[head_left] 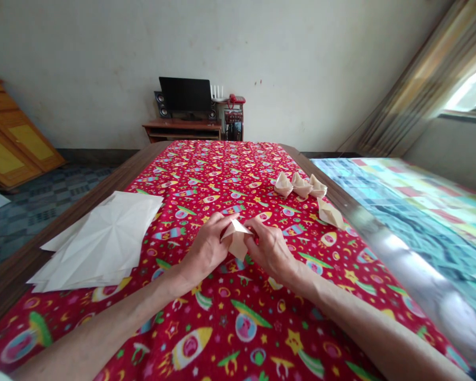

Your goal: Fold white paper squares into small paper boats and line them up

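Note:
A small, partly folded piece of cream paper (237, 239) sits between my two hands above the red rocket-print cloth (238, 317). My left hand (207, 247) pinches its left side with closed fingers. My right hand (270, 247) pinches its right side the same way. Several finished folded paper shapes (300, 185) lie in a row at the far right of the cloth, with one more (330, 213) a little nearer.
A stack of creased white paper sheets (103, 241) lies on the cloth to my left. The wooden table edge (16, 270) runs along the left. A patterned bed (412, 211) is on the right. A desk with a monitor (185, 95) stands at the far wall.

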Motion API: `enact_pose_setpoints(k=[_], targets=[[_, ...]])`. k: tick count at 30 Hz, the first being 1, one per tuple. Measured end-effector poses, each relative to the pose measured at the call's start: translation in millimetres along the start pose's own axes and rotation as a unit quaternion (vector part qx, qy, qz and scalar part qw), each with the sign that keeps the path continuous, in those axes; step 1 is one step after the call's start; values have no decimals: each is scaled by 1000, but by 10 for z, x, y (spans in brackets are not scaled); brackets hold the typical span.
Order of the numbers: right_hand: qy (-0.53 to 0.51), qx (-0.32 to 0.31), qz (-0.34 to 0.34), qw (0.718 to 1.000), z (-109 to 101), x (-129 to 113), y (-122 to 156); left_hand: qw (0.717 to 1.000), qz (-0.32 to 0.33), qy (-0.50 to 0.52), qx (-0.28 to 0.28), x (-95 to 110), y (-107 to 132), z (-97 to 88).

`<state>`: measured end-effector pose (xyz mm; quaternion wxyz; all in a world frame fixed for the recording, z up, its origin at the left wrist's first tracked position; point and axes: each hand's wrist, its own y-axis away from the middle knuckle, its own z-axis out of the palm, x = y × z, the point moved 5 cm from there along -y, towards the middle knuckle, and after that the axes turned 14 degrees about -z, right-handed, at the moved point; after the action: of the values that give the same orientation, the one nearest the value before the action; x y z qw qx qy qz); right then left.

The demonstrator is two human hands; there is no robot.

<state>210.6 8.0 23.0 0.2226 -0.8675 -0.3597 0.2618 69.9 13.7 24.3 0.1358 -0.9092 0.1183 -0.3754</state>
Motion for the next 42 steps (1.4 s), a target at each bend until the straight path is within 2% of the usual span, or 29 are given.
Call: enact_pose_setpoints(k=[4,11,14,18,22,32,38,42], targets=[[-4,-30,44,999,-17,60,4,1000,12,11,10,-29,-27,-40],[8,-65,57,996,-1,149,15,999,38,-7,-5,-120,-52,-38],[32,-99,39,994,19,144,38,996,63,-60,-27,-176,-18,9],[95,-152,-11,984,43,85,61,983,82,-140,-87,-181,48,66],[172,-194,-36,965,83,63,70,966,108,-212,-100,-116,69,51],[199,-207,-34,957,115,74,82,937,133,-300,-118,-101,25,61],[175,-205,-31,963,83,87,84,944,171,-265,-96,-84,160,-4],[170,-213,-33,962,73,94,93,939,207,-260,-88,-84,229,-12]])
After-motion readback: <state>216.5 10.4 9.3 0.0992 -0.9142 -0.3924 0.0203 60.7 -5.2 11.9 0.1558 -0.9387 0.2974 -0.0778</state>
